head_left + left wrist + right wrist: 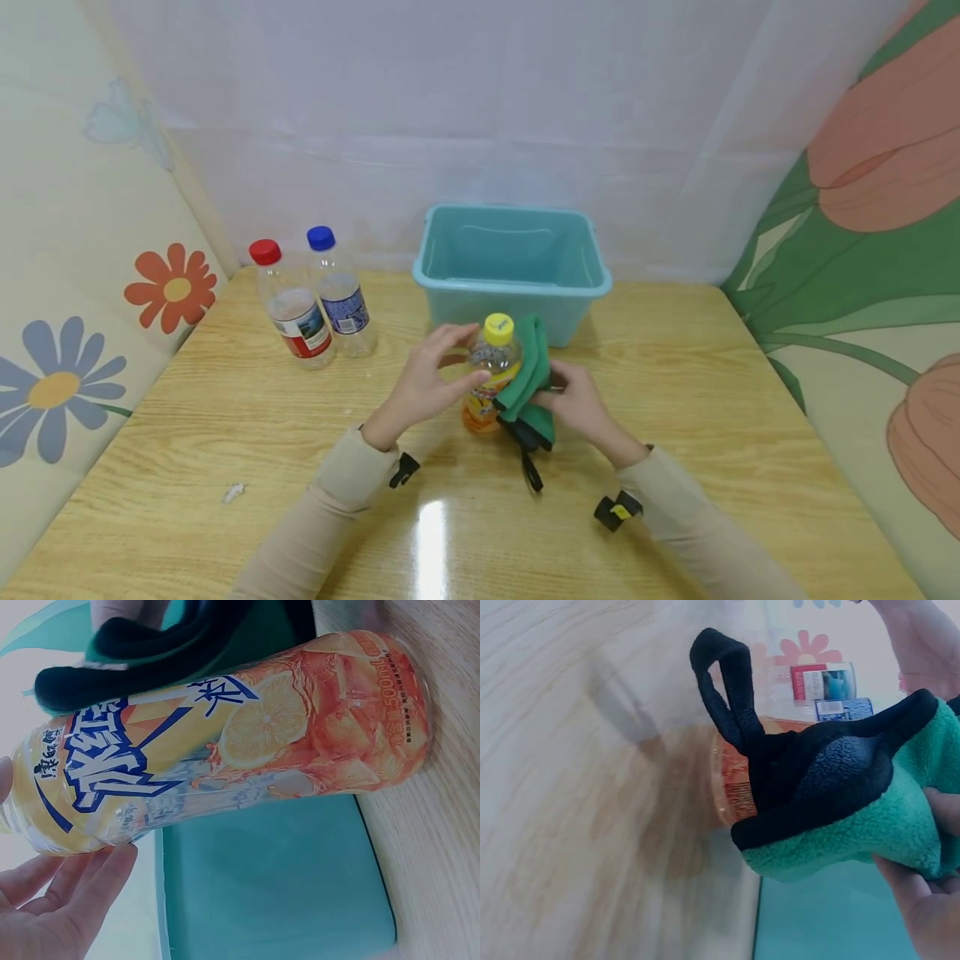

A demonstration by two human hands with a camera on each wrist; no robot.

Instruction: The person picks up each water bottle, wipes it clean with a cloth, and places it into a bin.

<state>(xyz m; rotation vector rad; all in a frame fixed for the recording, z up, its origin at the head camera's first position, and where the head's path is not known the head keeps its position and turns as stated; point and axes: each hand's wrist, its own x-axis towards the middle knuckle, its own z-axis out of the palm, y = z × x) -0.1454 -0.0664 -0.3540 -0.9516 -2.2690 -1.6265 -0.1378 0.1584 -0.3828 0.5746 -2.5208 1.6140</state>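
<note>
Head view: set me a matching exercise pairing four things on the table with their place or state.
Things:
1. Orange drink bottle
2. Green cloth
3. Teal tub
4. Red-capped bottle

Places or states:
A. stands at the table's back left, beside a blue-capped bottle
B. sits open behind both hands
C. upright, fingers of the left hand on it
D. pressed against a bottle's side by the right hand

Pairs: 1-C, 2-D, 3-B, 4-A
</note>
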